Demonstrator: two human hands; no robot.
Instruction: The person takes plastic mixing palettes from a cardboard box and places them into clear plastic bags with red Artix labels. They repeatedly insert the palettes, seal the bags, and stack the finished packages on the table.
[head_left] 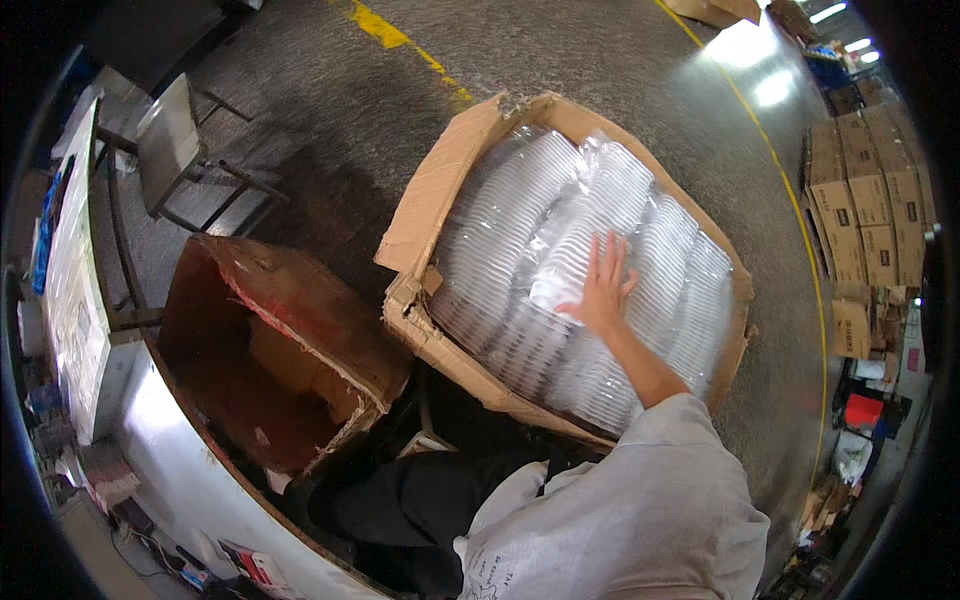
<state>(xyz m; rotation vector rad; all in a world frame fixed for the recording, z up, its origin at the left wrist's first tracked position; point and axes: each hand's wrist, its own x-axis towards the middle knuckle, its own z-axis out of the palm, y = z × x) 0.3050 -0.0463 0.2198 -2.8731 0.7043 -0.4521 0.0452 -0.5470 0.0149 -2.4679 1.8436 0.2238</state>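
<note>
My right hand [603,290] rests with fingers spread on, or just over, rows of clear ribbed plastic pieces. They look like nested lids or trays [570,350], wrapped in thin clear film. These stacks lie side by side and fill a large open cardboard box [480,375], its flap folded outward on the left. Nothing is gripped in the hand. My left hand does not show.
Left of the full box stands a worn brown carton [300,300], open and dark inside. A white-topped table [75,290] and a metal-framed stool [172,135] are farther left. Stacked cardboard boxes [860,200] line the right side beyond a yellow floor line [790,190].
</note>
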